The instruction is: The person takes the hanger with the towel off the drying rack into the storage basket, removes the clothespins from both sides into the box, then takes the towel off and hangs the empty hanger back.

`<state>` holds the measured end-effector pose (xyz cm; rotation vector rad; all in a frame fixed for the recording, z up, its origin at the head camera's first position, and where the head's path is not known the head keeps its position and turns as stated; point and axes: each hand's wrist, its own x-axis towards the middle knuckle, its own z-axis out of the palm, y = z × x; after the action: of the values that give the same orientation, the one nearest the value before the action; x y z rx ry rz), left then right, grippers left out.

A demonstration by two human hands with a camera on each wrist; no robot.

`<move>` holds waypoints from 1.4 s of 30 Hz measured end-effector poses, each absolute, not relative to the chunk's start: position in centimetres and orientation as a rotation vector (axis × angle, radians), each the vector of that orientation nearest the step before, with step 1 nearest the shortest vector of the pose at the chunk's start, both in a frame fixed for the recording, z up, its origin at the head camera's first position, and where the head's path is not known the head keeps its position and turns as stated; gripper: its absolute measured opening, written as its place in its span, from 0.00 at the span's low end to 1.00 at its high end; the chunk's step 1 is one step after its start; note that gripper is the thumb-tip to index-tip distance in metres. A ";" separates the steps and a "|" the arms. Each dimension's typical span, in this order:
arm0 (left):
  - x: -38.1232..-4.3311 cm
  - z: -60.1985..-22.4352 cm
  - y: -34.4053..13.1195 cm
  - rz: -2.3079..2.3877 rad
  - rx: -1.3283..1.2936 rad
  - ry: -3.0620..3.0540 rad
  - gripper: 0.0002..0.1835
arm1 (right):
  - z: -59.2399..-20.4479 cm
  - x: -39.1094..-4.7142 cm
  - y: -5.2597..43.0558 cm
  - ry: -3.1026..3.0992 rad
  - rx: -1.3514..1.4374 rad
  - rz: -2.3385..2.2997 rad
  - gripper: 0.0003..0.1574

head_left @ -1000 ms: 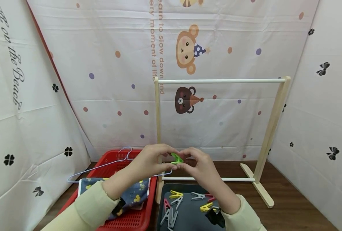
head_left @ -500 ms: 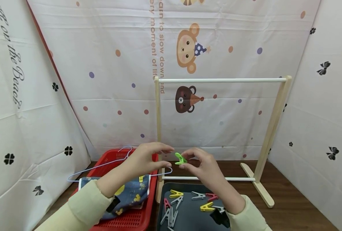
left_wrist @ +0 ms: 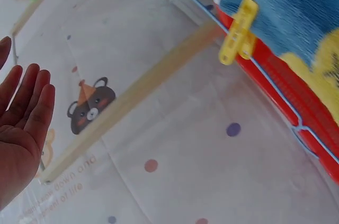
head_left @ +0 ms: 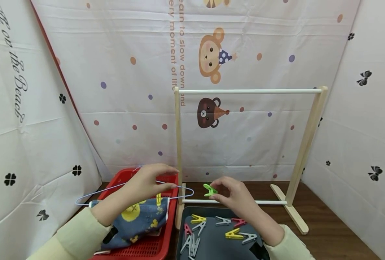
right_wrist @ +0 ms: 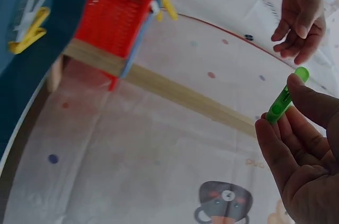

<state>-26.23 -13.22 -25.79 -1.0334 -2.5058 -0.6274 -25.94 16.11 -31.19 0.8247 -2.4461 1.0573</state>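
A dark brown tabletop (head_left: 338, 227) with a streaked, wood-like grain carries three things. On the left sits a red plastic basket (head_left: 170, 227) with pierced walls. Just beside it, in the middle foreground, lies a dark grey tray (head_left: 216, 242) with rounded corners and a raised rim. A pale wooden rack (head_left: 304, 151) stands upright on two flat feet — the right foot (head_left: 297, 219) well apart from the tray, the left foot (head_left: 179, 217) between basket and tray, partly hidden.

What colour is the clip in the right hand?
Bright green. The clip in the right hand shows best in the right wrist view.
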 end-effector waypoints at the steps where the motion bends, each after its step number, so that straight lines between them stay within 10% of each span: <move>1: -26.3 -25.9 -13.5 -0.626 -1.021 -2.519 0.20 | -31.5 -26.0 16.3 -2.460 0.837 1.043 0.14; 42: -32.1 -29.3 -18.6 -0.671 -0.775 -2.941 0.19 | -43.4 -31.5 17.1 -2.959 1.551 0.359 0.13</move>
<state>-32.12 -18.56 -29.30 -0.7754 -2.9409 -0.6710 -31.47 17.08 -43.39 1.5513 -2.9594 0.3586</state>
